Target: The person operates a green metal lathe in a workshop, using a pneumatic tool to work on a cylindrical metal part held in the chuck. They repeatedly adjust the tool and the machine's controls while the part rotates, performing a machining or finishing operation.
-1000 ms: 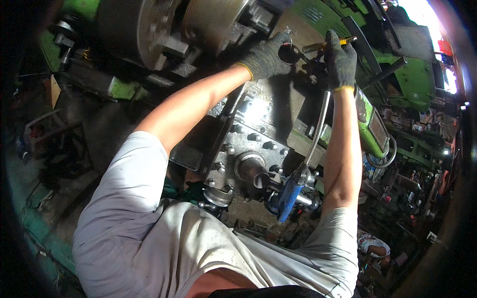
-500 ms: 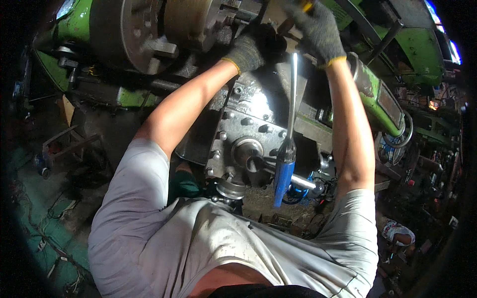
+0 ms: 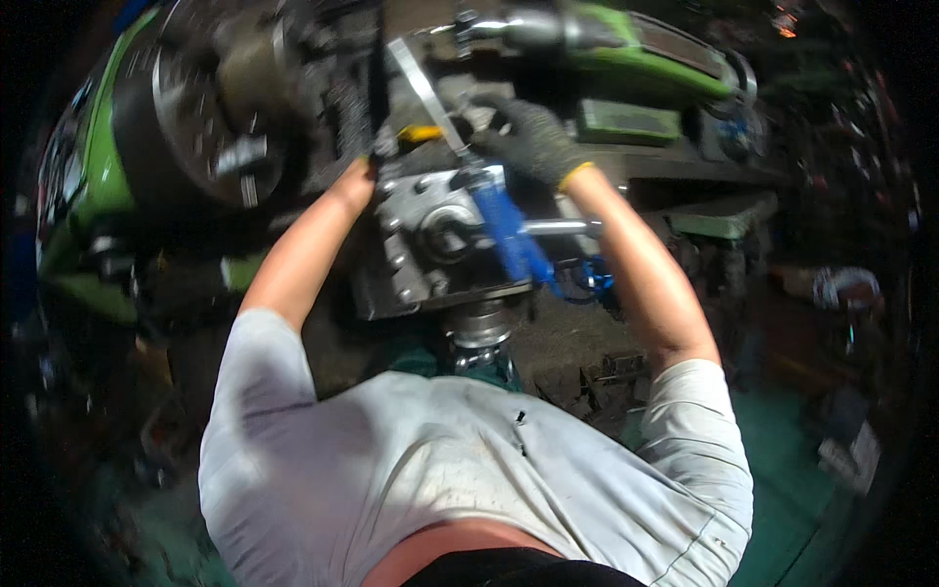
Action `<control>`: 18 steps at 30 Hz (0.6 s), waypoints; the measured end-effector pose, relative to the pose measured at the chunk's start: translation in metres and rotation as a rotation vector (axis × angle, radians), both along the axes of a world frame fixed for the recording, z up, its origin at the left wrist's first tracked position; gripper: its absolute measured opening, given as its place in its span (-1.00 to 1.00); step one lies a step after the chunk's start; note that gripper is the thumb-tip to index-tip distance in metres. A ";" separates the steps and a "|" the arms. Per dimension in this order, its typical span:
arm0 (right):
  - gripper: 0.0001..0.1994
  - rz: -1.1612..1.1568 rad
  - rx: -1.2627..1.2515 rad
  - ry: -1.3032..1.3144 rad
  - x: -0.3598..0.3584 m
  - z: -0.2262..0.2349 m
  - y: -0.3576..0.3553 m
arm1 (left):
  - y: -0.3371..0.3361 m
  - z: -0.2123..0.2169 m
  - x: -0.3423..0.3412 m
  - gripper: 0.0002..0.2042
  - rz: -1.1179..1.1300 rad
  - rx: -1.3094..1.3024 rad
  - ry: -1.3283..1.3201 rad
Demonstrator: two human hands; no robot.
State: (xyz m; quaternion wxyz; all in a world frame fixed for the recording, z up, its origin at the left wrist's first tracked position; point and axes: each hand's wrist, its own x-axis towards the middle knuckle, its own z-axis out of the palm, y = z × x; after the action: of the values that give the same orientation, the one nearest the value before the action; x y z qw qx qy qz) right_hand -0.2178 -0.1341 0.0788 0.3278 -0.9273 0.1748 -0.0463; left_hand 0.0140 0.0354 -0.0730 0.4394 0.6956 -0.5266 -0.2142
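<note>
The whole view is smeared by motion. My left hand (image 3: 351,122), in a dark grey glove, is beside the lathe chuck (image 3: 220,108); its fingers blur into the dark machine parts. Over the far right corner of the metal tool post (image 3: 409,217) is my right hand (image 3: 531,142), gloved in grey with a yellow cuff. Its fingers curl around something dark that I cannot make out. A blue-handled tool (image 3: 501,223) with a long flat-looking metal shaft leans across the tool post, close to my right fingers. Between my hands shows a small yellow thing (image 3: 421,132).
A green tailstock (image 3: 665,49) with a handwheel stands at the far right. From the tool post a bright metal lever (image 3: 562,227) sticks out to the right. A round metal handwheel (image 3: 479,328) is at the carriage's near side. Blue cord (image 3: 587,282) hangs beside the lever.
The view has turned, so the machine sits differently in it. My right hand is now nearer the tool post and the blue-handled tool. My hands appear closer to me in the picture.
</note>
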 end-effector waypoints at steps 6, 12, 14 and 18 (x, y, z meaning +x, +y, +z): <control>-0.49 -0.173 -0.029 -0.073 -0.082 0.046 -0.020 | 0.025 0.005 0.006 -0.65 0.084 -0.053 -0.104; -0.72 -0.755 -0.171 -0.231 -0.259 -0.004 -0.181 | 0.086 0.087 -0.064 -0.70 0.394 -0.058 0.612; -0.74 -0.847 -0.403 -0.247 -0.297 -0.025 -0.256 | 0.103 0.156 -0.104 -0.72 0.449 -0.141 0.920; -0.54 -0.532 -0.799 -0.190 -0.274 -0.033 -0.407 | 0.109 0.191 -0.161 -0.63 0.684 0.006 0.705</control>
State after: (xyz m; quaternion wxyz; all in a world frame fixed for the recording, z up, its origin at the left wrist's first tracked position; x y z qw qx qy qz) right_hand -0.4923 -0.5412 0.0460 -0.0624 -0.8953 0.3436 -0.2766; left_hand -0.1469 0.1445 0.1184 0.6339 0.7152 -0.0866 -0.2814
